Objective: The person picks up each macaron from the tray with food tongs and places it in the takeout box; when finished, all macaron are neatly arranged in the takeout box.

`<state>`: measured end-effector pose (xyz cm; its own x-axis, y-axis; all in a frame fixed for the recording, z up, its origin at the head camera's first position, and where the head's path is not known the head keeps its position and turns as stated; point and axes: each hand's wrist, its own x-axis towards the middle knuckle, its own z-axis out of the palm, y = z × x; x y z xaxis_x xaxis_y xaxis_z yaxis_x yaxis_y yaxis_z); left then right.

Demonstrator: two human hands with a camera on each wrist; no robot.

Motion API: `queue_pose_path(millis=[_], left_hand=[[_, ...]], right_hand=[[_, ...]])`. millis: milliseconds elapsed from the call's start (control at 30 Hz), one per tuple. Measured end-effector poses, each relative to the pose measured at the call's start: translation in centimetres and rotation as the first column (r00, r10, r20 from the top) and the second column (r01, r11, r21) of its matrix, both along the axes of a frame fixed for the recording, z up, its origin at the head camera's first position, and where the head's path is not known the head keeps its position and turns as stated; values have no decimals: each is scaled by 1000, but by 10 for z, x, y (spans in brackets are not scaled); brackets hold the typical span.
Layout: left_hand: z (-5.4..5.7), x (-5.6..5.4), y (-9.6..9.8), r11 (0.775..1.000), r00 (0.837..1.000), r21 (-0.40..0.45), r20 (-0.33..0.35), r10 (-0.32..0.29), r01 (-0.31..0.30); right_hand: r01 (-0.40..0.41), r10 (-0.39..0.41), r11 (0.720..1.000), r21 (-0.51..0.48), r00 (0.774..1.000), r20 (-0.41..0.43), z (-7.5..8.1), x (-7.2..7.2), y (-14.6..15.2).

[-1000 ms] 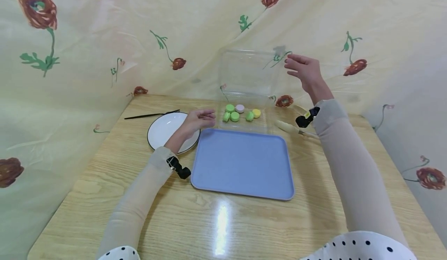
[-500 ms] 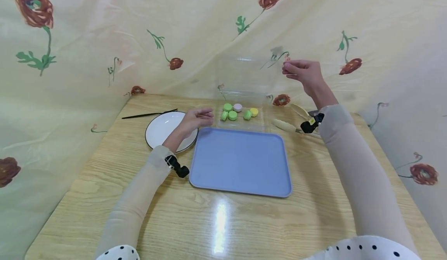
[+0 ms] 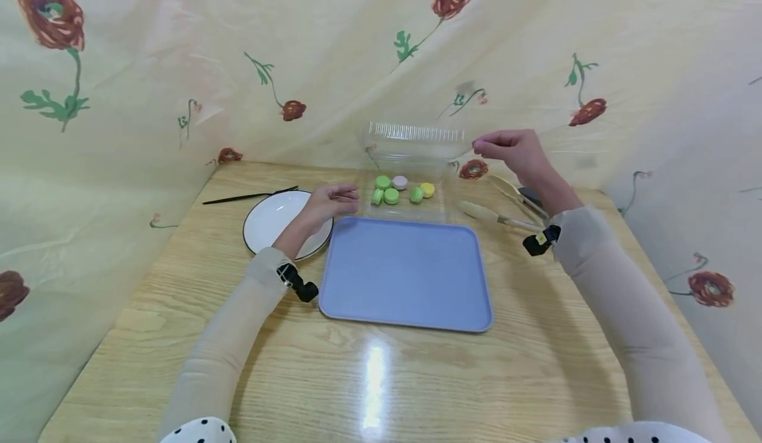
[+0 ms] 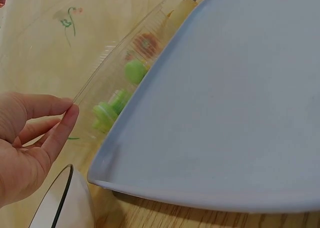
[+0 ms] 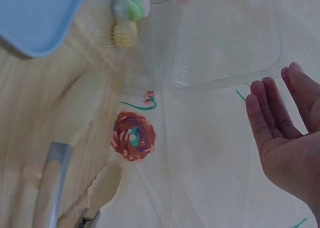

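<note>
A clear plastic box [image 3: 405,213] stands behind the blue tray, with several macarons [image 3: 391,196] inside, green, pale purple and yellow. Its hinged clear lid [image 3: 417,140] is raised and leans forward over the back of the box. My right hand [image 3: 519,155] pinches the lid's right corner; in the right wrist view its fingertips [image 5: 295,66] are right at that corner. My left hand [image 3: 327,206] reaches over the white plate and pinches the box's near left rim, with thumb and index finger meeting on the clear edge in the left wrist view.
A blue tray [image 3: 405,274] lies directly in front of the box. To its left are a white dark-rimmed plate [image 3: 270,221] and a black fork [image 3: 238,198]. Tongs with pale tips [image 3: 478,211] lie at the right, under my right forearm. A flowered cloth hangs behind.
My right hand has moved down and a little forward, and the lid has tilted down from nearly upright. The left hand has stayed at the box's rim. The head view has shifted slightly.
</note>
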<state>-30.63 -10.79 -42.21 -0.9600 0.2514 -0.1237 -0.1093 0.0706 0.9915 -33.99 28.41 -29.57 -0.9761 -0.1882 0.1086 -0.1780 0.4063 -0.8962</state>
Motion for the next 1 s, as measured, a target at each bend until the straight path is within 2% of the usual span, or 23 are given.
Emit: queue_pose_path(millis=[167, 400, 533, 733, 867, 1000], left_hand=[[0, 0, -2, 1000, 1000, -7, 4, 2, -2], [1, 0, -1, 1000, 1000, 4, 4, -11, 11], [3, 0, -1, 1000, 1000, 11, 8, -11, 11], [6, 2, -1, 1000, 1000, -6, 7, -18, 18], [7, 2, -1, 1000, 1000, -13, 9, -25, 25], [6, 2, -1, 1000, 1000, -14, 9, -26, 26]], right_hand=[[-16, 21, 994, 113, 999, -44, -18, 17, 1], [-85, 100, 986, 142, 989, -105, -41, 34, 1], [-119, 147, 975, 190, 979, -140, -54, 42, 0], [-91, 150, 951, 294, 971, -184, -75, 49, -2], [-82, 166, 940, 332, 958, -233, -86, 51, -3], [-86, 184, 924, 373, 954, -238, -93, 52, -3]])
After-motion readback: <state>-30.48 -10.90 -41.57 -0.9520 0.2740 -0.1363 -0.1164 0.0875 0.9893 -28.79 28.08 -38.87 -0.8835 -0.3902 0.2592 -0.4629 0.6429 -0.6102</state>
